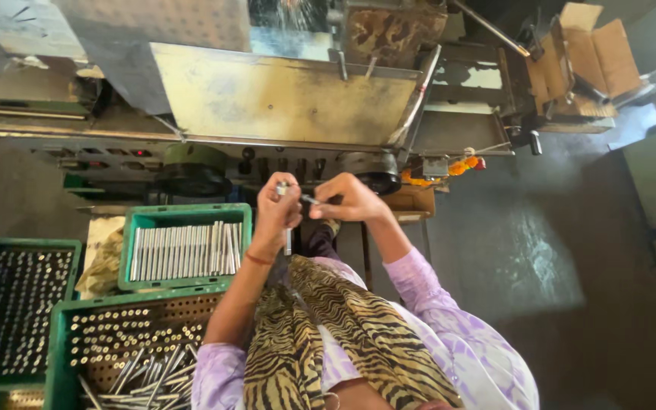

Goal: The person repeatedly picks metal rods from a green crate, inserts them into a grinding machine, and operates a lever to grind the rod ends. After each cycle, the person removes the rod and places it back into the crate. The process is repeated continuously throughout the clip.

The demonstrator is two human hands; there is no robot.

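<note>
left hand curled, pinching small metal pin upright at chest height | right hand fingertips pinched on pin's other end | green crate of rods left, below hands | open brown carton top right

Both my arms are raised in front of my chest, elbows bent, forearms angling up and inward so the hands meet. My left hand is curled into a loose fist, thumb and forefinger pinched together at the top. My right hand sits just beside it, fingers bent, fingertips pointing toward the left hand, wrist flexed.
</note>
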